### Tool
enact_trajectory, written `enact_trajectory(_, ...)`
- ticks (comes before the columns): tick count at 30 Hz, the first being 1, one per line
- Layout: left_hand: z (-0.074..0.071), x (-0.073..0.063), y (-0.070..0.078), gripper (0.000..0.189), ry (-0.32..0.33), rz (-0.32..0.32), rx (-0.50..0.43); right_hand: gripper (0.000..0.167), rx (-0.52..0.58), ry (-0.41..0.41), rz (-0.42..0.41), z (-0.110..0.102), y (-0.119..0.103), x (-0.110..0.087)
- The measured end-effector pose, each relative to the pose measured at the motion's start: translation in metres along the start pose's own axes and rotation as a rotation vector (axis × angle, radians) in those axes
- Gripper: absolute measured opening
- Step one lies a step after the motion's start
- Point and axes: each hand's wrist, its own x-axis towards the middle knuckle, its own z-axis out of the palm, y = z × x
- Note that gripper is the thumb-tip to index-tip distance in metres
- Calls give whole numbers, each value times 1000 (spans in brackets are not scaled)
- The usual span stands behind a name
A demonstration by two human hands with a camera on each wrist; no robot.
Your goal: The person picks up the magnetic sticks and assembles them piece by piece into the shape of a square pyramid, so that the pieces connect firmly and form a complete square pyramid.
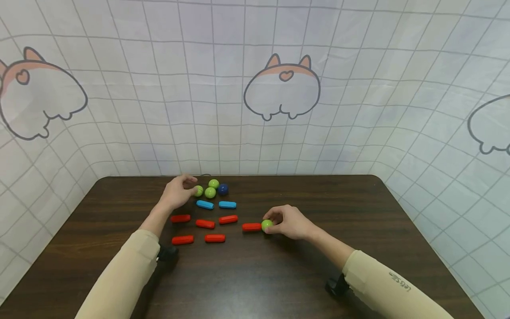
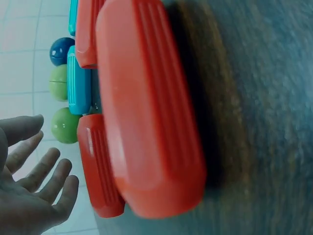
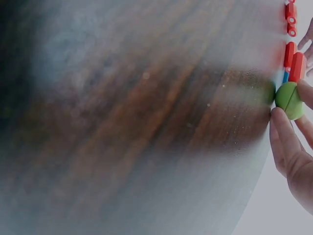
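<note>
My right hand (image 1: 292,223) pinches a green ball (image 1: 267,226) between thumb and fingers. The ball sits right at the end of a red ribbed stick (image 1: 252,227); in the right wrist view the green ball (image 3: 289,100) shows a seam line. At the back left, my left hand (image 1: 178,192) is beside a group of green balls, its fingers relaxed and parted, with the fingertips close to the leftmost green ball (image 1: 198,191). The left wrist view shows nothing held by the left hand (image 2: 36,181).
Two more green balls (image 1: 210,192) and a dark blue ball (image 1: 223,189) lie at the back. Two light blue sticks (image 1: 227,205) lie before them. Several red sticks (image 1: 205,224) lie in rows nearer. A tiled-pattern curtain (image 1: 223,133) rises behind the dark wooden table (image 1: 247,283).
</note>
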Motion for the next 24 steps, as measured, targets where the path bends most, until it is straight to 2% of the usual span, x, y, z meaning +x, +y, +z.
enact_trajectory(18, 8, 11, -9, 43, -67, -31, 42, 23, 6, -15, -8, 0, 0, 0)
enact_trajectory(24, 10, 12, -9, 40, -60, -36, 22, 23, 11, -10, -3, 0, 1, 0)
